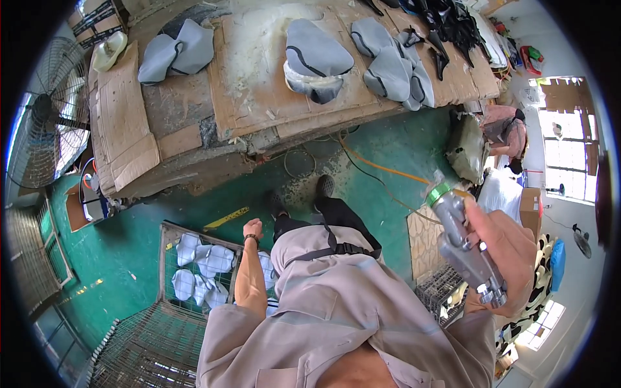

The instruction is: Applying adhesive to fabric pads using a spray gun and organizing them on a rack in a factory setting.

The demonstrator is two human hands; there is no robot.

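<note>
My right hand [508,252] is raised close to the camera and grips a grey metal spray gun [462,242] with a green ring near its nozzle. An orange hose [381,167] trails across the green floor toward it. My left hand [252,228] hangs down at my side in a loose fist with nothing in it, above a wire basket [169,258] of grey moulded pieces [207,262]. On the cardboard-covered workbench [259,84] ahead lie several grey seat covers [318,58].
A large standing fan [45,123] is at the left. Black covers [453,22] pile at the bench's far right. Another person [504,132] crouches at the right near a window. More wire baskets [149,352] stand at lower left, and another wire basket [443,288] at lower right.
</note>
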